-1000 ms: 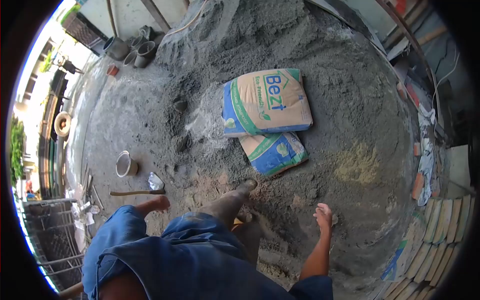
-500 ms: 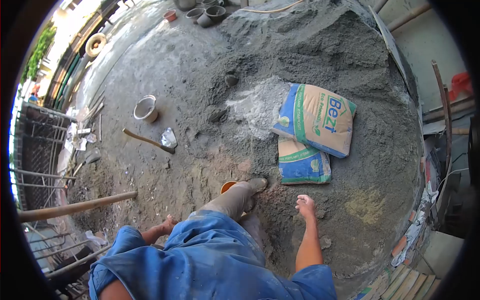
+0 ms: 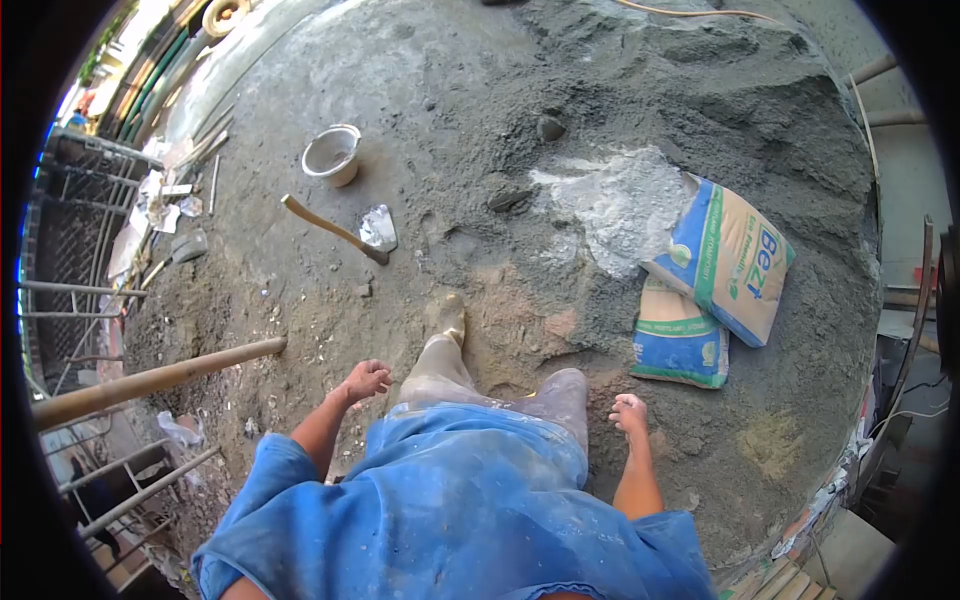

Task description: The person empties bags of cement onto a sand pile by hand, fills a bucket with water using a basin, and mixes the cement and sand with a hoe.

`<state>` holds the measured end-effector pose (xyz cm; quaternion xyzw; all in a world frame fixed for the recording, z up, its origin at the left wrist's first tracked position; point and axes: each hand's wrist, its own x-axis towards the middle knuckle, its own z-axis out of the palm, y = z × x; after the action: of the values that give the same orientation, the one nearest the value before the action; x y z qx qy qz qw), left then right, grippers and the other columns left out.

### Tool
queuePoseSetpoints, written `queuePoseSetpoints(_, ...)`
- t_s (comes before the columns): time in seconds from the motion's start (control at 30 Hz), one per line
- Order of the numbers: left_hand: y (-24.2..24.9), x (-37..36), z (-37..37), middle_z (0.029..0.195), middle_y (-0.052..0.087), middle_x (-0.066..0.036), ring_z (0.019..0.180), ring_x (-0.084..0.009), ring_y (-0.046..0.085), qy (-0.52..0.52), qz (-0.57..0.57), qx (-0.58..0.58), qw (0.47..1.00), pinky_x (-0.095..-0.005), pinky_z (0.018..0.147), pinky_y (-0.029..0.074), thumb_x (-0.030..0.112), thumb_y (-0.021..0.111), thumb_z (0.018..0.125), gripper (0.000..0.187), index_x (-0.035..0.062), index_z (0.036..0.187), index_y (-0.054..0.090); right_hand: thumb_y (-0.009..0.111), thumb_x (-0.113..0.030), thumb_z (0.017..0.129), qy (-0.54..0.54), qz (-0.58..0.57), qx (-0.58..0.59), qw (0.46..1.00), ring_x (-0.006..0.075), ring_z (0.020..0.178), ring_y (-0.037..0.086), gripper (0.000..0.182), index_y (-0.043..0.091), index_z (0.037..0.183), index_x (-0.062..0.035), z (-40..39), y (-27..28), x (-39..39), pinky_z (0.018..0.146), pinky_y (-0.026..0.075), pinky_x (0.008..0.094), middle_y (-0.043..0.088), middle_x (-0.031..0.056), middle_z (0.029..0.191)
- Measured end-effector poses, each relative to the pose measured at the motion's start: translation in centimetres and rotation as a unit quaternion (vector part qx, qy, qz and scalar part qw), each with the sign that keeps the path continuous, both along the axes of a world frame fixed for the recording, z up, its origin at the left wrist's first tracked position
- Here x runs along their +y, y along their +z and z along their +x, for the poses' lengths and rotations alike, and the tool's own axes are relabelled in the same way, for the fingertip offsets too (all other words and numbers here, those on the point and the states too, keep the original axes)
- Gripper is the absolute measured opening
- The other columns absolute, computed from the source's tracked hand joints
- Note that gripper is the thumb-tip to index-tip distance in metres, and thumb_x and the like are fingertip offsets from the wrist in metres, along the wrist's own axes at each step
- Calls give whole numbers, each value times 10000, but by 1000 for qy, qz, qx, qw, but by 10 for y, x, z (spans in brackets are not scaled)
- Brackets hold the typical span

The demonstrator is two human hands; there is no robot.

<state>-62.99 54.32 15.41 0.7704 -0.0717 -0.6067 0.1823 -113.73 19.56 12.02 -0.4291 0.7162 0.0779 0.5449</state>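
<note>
My left hand (image 3: 368,380) hangs beside my left thigh, its fingers loosely bent and nothing in it. On the other side, my right hand (image 3: 630,413) is curled in with no object visible in it, just below the lower cement bag (image 3: 680,348) and apart from it. Across that bag lies an upper cement bag (image 3: 750,262), tan, green and blue. Pale grey powder (image 3: 620,205) spreads from its left end. Ahead of my left foot lies a wooden-handled tool (image 3: 325,222), probably a hoe, with a shiny piece by its end.
A pale bucket (image 3: 340,172) stands on the rough ground ahead. Grey sand (image 3: 720,110) is heaped at the far right. A thick wooden pole (image 3: 170,378) juts in from the left, near metal bars (image 3: 145,500). Paper scraps (image 3: 160,205) litter the left edge.
I have stepped forward, with my left foot now in front. The bucket and tool appear nearer, and the bags have shifted rightward in view. My left hand has swung forward.
</note>
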Motion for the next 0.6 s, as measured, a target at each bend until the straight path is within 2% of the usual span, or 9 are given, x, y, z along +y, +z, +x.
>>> queuePoseSetpoints(0.03, -7, 11, 14, 986, 678, -103, 808, -199, 668, -2, 10, 6, 1000, -325, 669, 521, 246, 483, 933, 330, 29, 1166, 568, 571, -135, 854, -2, 10, -3, 1000, 130, 617, 634, 250, 618, 1096, -97, 23, -4, 2, 506, 459, 268, 647, 16, 836)
queuePoseSetpoints(0.13, -17, 29, 55, 957, 675, -113, 806, -203, 661, 116, -15, 26, 993, -322, 661, 527, 222, 494, 913, 310, 12, 1126, 575, 571, -120, 852, 60, -19, -26, 998, 129, 608, 632, 253, 620, 1099, -88, 111, -13, -27, 499, 459, 262, 647, 18, 833)
queuePoseSetpoints(0.23, -26, 48, 102, 947, 674, -118, 789, -199, 653, 78, 15, -5, 997, -319, 656, 530, 199, 504, 897, 290, 6, 1096, 587, 571, -112, 853, 112, -47, -51, 991, 131, 620, 637, 272, 612, 1119, -76, 197, -4, -50, 507, 466, 265, 654, 29, 855)
queuePoseSetpoints(0.3, -35, 47, 133, 943, 673, -118, 762, -195, 645, 98, -1, -25, 995, -322, 650, 532, 192, 514, 888, 277, 3, 1073, 597, 570, -110, 854, 140, -70, -65, 985, 133, 630, 641, 281, 608, 1130, -69, 258, 3, -73, 513, 471, 268, 658, 36, 871)
queuePoseSetpoints(0.37, -37, 35, 163, 947, 674, -111, 753, -189, 644, 171, -40, -52, 983, -312, 632, 526, 191, 513, 889, 288, 6, 1098, 583, 568, -115, 861, 174, -94, -96, 976, 138, 654, 650, 288, 604, 1141, -58, 299, 1, -89, 524, 475, 271, 665, 55, 913)
queuePoseSetpoints(0.47, -36, 2, 205, 956, 674, -108, 754, -181, 644, 232, -60, -26, 970, -309, 612, 521, 198, 517, 896, 301, 13, 1129, 565, 573, -119, 865, 230, -79, -84, 966, 146, 666, 655, 285, 607, 1142, -58, 356, 1, -110, 529, 479, 278, 669, 65, 940)
queuePoseSetpoints(0.6, -43, -61, 262, 972, 670, -105, 765, -176, 644, 220, -88, -12, 971, -300, 614, 516, 206, 513, 915, 304, 22, 1153, 552, 579, -107, 858, 258, -56, -70, 962, 150, 649, 652, 285, 606, 1137, -55, 418, -13, -135, 528, 481, 289, 669, 63, 905)
